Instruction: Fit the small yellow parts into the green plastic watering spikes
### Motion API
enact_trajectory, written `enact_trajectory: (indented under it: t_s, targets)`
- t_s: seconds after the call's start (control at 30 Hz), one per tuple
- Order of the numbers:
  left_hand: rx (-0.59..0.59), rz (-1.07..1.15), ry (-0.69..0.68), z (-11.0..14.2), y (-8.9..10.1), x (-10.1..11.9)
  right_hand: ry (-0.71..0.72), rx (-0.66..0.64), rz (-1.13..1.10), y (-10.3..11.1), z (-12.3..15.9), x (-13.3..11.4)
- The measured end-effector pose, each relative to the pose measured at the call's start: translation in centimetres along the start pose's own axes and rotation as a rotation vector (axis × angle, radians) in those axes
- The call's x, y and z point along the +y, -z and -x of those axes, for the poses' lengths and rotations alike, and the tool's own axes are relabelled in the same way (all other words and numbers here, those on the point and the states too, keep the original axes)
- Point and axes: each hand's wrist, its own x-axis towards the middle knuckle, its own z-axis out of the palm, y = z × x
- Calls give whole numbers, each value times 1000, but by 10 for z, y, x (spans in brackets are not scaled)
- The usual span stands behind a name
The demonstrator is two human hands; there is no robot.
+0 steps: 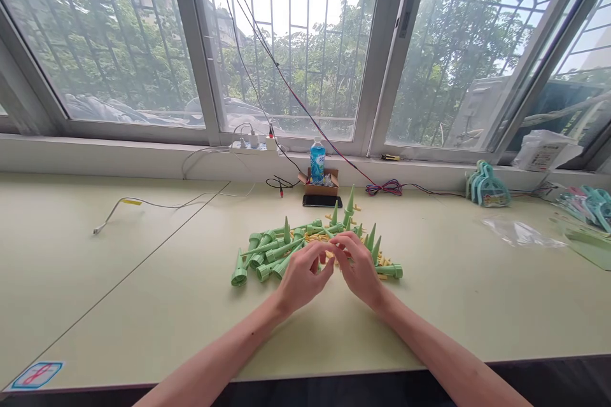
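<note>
My left hand (305, 270) and my right hand (357, 265) meet over a pile in the middle of the table, fingers curled and fingertips together. Whatever sits between the fingertips is too small or too hidden to make out. Around them lie several green plastic spikes (271, 243) with wide ribbed caps; some lie flat, others stand point up. One green spike (239, 272) stands at the pile's left edge, and another (391, 271) lies beside my right hand. Small yellow plastic pieces (383, 261) are scattered among the spikes, partly covered by my hands.
Behind the pile are a black phone (322, 201), a small cardboard box (321, 189) and a blue bottle (317, 162). A coiled cable (384, 187) lies near the sill. Teal hangers (487, 186) and a clear plastic bag (522, 233) are at right. A white cable (157, 205) crosses the left side.
</note>
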Motion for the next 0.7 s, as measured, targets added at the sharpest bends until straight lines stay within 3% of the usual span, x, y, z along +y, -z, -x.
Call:
enact_trajectory:
  t_s: [0.7]
  targets:
    - [-38, -66, 125, 1, -1, -5, -77, 11, -123, 1, -1, -7]
